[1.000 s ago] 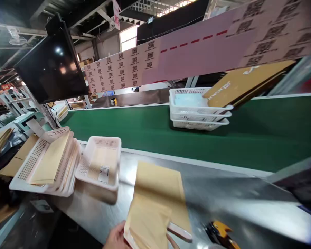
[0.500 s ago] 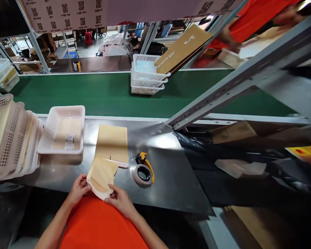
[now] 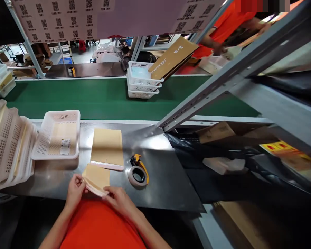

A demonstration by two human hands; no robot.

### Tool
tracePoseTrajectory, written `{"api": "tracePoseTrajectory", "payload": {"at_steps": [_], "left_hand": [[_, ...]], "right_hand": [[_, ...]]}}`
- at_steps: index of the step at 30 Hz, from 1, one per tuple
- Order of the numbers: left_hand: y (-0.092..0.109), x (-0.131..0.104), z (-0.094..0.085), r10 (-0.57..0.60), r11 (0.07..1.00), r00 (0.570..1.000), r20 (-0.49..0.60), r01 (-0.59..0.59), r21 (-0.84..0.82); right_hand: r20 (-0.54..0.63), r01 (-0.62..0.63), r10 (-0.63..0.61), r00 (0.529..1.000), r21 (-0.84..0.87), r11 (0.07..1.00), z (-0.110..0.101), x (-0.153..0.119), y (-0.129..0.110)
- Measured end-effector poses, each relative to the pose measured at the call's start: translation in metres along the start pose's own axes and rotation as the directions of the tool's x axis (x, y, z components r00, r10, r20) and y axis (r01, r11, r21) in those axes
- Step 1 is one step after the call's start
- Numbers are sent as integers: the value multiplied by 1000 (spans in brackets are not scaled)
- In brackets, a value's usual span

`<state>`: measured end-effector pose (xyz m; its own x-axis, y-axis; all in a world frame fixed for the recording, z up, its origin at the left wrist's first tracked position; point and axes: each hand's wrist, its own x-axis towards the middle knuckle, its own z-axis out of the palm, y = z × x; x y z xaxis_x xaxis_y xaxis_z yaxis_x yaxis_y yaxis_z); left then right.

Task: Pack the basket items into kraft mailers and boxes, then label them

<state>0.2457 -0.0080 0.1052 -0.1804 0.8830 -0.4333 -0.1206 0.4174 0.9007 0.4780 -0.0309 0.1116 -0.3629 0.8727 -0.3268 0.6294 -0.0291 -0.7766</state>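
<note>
Both hands pinch a padded envelope at the table's near edge.
Head view: left hand (image 3: 75, 188) and right hand (image 3: 119, 199), fingers closed on the envelope (image 3: 96, 178), palms down, forearms angled inward; held only by its corners, it could slip off the table (image 3: 168, 180).

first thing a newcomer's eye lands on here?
Probably the two hands at the near edge of the steel bench: left hand and right hand grip a tan padded envelope between them. Just beyond lie a flat envelope, a tape dispenser to its right and a white basket to its left. Further back, the green conveyor belt carries stacked white baskets.
</note>
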Motion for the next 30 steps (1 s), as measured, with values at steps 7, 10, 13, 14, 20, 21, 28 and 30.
{"api": "tracePoseTrajectory", "payload": {"at_steps": [7,10,13,14,20,21,28,30], "left_hand": [[72,-32,-35,76,917,983,170,-136,376],[88,-33,-50,116,852,962,248,-225,473],[101,-27,-72,173,667,882,440,-433,606],[105,-26,-77,199,589,847,493,-505,631],[86,-23,-31,380,432,668,640,-740,516],[77,-20,-14,392,435,596,701,-791,429],[46,-15,38,329,177,332,884,-941,288],[48,-17,33,344,93,316,884,-948,303]], "right_hand": [[-100,260,-281,955,-180,949,-64,-15,-21],[-207,280,-305,929,-145,949,-67,-7,-16],[-241,315,-331,912,-105,943,-58,-1,-4],[-259,321,-337,905,-103,942,-55,0,0],[-252,368,-400,881,-163,915,-39,6,7],[-202,394,-431,879,-202,897,-38,7,4],[-34,451,-493,869,-354,819,-41,-5,-17],[-31,436,-489,872,-403,804,-47,-15,-23]]}}
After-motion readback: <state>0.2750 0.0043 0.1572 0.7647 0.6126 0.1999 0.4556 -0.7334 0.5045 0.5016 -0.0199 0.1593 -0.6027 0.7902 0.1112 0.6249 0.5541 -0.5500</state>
